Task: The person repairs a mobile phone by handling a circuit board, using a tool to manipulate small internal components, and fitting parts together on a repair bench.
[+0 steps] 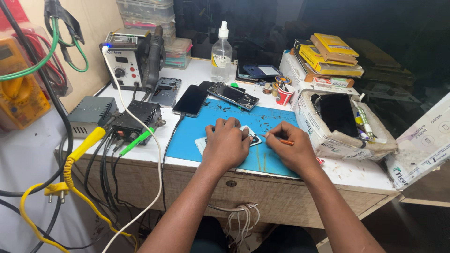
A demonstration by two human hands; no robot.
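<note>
- Blue rubbery work mat covers the middle of a white bench, and on it lies a small, flat phone part, pale with a dark camera opening at its right end, most of it hidden under the person's left hand.
- The left hand is pressed palm-down over the part, fingers curled together across its top edge, pinning it to the mat.
- The right hand is closed in a pen-style pinch on a thin orange-handled tool, whose tip points left toward the part's exposed end; whether the tip touches it cannot be told.
- By its look the part is light, thin and stiff, likely brittle and easily scratched or snapped; it would best be held by its edges or flat under the palm, not by the camera end.
- The mat looks grippy enough to stop it sliding, though scattered dark specks on it, perhaps screws or debris, could mar the underside.
- Behind the hands lie a dark phone and an opened handset showing its insides, both well apart from the part.
- A clear spray bottle, a soldering station and a red cup of tools stand toward the back.
- A worn cardboard box sits just beside the right hand.
</note>
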